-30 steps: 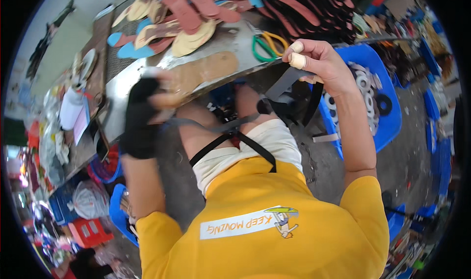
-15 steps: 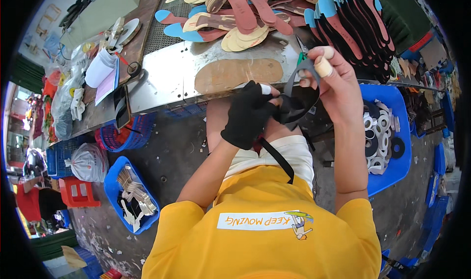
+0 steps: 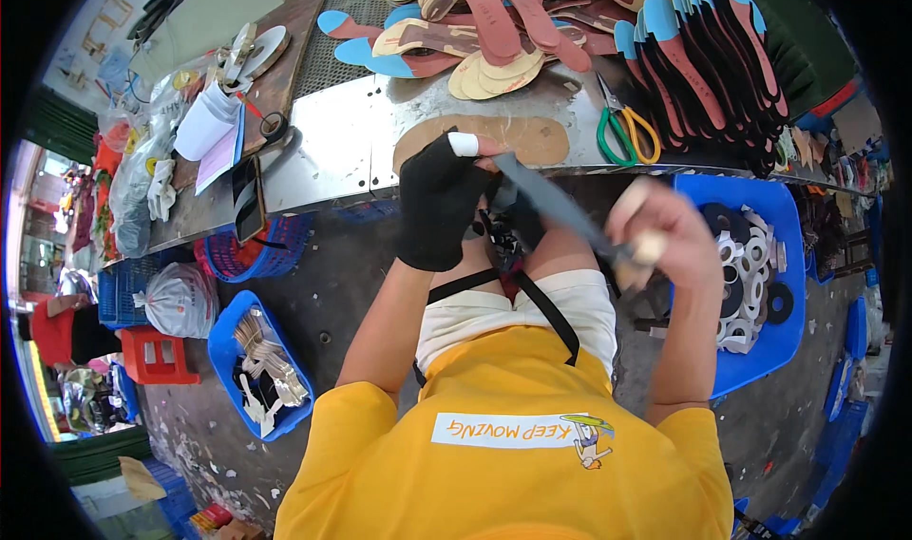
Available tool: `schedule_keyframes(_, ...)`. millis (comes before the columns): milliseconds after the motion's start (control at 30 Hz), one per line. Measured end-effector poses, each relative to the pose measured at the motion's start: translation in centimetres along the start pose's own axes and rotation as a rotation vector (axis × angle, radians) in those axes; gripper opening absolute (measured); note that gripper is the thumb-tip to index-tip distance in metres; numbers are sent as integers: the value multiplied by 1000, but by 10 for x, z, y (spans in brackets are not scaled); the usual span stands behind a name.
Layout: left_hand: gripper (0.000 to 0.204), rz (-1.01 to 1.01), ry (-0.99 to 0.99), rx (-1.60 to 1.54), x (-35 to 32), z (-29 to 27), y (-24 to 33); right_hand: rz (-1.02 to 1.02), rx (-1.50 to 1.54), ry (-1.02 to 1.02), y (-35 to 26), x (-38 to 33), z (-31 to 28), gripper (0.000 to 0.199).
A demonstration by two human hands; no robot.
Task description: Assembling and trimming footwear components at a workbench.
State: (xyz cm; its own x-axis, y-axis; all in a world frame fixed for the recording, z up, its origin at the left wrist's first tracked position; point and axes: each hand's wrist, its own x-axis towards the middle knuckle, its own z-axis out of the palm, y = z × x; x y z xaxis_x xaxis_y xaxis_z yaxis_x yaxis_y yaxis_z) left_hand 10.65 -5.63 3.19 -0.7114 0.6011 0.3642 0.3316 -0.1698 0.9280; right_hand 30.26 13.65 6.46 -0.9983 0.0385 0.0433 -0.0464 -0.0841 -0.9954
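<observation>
A dark grey strip (image 3: 556, 203) stretches between my hands, just off the table's front edge. My left hand (image 3: 440, 203), in a black fingerless glove with white tape on a finger, pinches the strip's upper left end. At the lower right end my right hand (image 3: 686, 234) closes on it; that hand is bare, has tape on its fingertips and is smeared by motion. Scissors (image 3: 625, 133) with one green and one orange handle lie on the table beyond my right hand. A worn brown insole-shaped board (image 3: 532, 139) lies flat beyond the strip, partly behind my left hand.
Insoles (image 3: 494, 27) in red, cream and blue are heaped at the back of the metal-topped table (image 3: 328, 160). Black-edged insoles (image 3: 698, 75) stand stacked at right. A blue tub (image 3: 760, 360) holds several tape rolls. Papers (image 3: 207, 127) and a phone (image 3: 249, 198) lie at left.
The strip hung in a loop from my raised right hand and is now drawn out straight. My right hand moved down and toward me, uncovering the scissors. My left hand rose slightly.
</observation>
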Motion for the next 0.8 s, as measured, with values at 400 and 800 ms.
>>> schedule_keyframes(400,19,-274,-90,-466,-7,18,-1,-286,-479,275,15,54,42,40)
schedule_keyframes(800,17,-183,143,-1,27,-33,-50,-517,-338,149,-2,33,15,14)
